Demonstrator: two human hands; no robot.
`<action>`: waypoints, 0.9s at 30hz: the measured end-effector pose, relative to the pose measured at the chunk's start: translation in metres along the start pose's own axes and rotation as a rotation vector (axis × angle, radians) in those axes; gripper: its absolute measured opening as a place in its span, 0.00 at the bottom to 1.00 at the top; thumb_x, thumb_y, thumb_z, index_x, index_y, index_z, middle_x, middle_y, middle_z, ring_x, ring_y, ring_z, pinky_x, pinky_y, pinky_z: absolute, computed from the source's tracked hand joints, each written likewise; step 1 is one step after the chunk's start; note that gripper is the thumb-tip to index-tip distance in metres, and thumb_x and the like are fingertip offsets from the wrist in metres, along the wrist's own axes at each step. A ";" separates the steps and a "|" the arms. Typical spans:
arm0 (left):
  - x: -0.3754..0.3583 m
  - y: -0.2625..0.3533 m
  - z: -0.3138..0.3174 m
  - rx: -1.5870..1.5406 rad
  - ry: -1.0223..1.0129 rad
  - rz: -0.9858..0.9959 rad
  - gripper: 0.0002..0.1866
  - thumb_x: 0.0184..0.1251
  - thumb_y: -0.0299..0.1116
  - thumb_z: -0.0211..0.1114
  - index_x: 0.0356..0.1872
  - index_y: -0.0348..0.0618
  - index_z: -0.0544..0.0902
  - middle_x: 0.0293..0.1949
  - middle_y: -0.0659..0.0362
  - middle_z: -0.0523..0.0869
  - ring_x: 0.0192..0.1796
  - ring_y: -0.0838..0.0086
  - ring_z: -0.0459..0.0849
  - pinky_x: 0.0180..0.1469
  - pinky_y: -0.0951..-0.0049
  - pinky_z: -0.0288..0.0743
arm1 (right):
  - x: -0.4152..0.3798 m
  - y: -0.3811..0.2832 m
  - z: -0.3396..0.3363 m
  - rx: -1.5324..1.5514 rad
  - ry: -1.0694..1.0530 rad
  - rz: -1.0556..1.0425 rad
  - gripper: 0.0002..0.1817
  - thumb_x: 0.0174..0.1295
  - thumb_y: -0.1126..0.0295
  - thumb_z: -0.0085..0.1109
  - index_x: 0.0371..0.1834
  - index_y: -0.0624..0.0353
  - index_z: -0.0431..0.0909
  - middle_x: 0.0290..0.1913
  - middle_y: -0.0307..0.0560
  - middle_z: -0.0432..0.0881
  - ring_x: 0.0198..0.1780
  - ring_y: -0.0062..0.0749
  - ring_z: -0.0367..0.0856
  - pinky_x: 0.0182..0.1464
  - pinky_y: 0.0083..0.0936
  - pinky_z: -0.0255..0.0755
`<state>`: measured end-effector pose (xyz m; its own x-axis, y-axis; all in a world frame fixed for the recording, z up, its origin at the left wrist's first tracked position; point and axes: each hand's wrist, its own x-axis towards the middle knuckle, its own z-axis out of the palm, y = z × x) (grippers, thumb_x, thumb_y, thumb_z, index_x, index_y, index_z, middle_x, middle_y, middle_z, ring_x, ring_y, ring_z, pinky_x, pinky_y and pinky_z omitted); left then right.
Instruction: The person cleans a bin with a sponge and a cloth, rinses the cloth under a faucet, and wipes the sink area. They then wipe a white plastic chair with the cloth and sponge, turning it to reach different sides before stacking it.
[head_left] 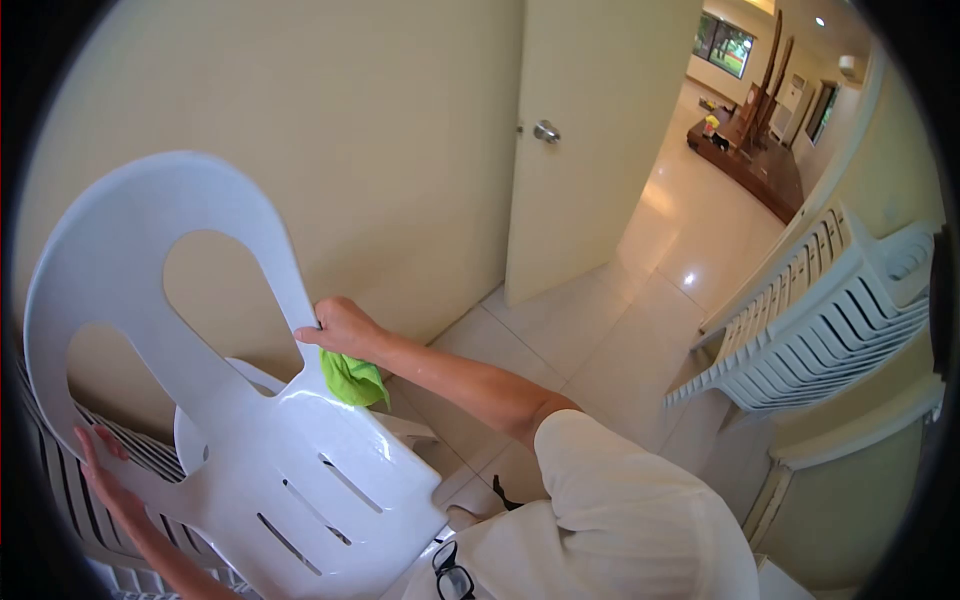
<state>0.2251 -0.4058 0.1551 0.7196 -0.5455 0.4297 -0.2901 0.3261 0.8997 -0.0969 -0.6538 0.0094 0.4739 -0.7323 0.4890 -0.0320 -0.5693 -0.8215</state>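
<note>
A white plastic chair (330, 450) fills the left of the head view, tilted, with two large oval openings in its backrest and narrow slots in its seat. My left hand (108, 478) grips the chair's left edge, low on the backrest, with fingers curled through the opening. At the opposite edge, my right hand (345, 328) is closed around the chair's side, with a bright green cloth (352, 380) bunched under it against the plastic. Part of the cloth hangs below the hand. The right fingertips are mostly hidden behind the chair edge.
Stacked slatted chairs (815, 335) lean at the right wall. More dark-slotted chairs (75, 500) stand behind the held one. A door (590, 150) with a round knob (546, 131) stands ajar, showing a tiled floor (650, 260) and a brown wooden platform (755, 175) beyond.
</note>
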 end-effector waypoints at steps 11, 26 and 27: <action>-0.039 0.109 0.220 -0.096 -0.339 0.104 0.19 0.70 0.49 0.53 0.41 0.40 0.76 0.23 0.66 0.68 0.27 0.82 0.65 0.33 0.81 0.59 | -0.106 0.000 -0.272 0.022 0.316 -0.148 0.18 0.56 0.62 0.63 0.23 0.70 0.75 0.14 0.48 0.67 0.18 0.27 0.68 0.23 0.28 0.64; -0.221 0.193 0.661 -0.405 -1.044 0.074 0.21 0.67 0.51 0.57 0.34 0.40 0.77 0.21 0.65 0.69 0.24 0.82 0.66 0.29 0.82 0.59 | -0.397 0.155 -0.436 0.576 0.757 0.447 0.37 0.67 0.39 0.34 0.66 0.59 0.62 0.53 0.46 0.75 0.57 0.29 0.68 0.62 0.29 0.58; -0.230 0.184 0.687 -0.441 -1.112 0.073 0.22 0.65 0.52 0.59 0.33 0.40 0.77 0.20 0.66 0.70 0.23 0.82 0.67 0.27 0.82 0.60 | -0.411 0.158 -0.451 0.637 0.666 0.498 0.38 0.68 0.41 0.35 0.70 0.60 0.54 0.63 0.48 0.68 0.62 0.31 0.66 0.66 0.31 0.57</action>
<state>-0.4271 -0.7504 0.2744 -0.2919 -0.8124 0.5049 0.0899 0.5022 0.8601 -0.6932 -0.6112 -0.1893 -0.0526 -0.9977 -0.0434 0.4703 0.0136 -0.8824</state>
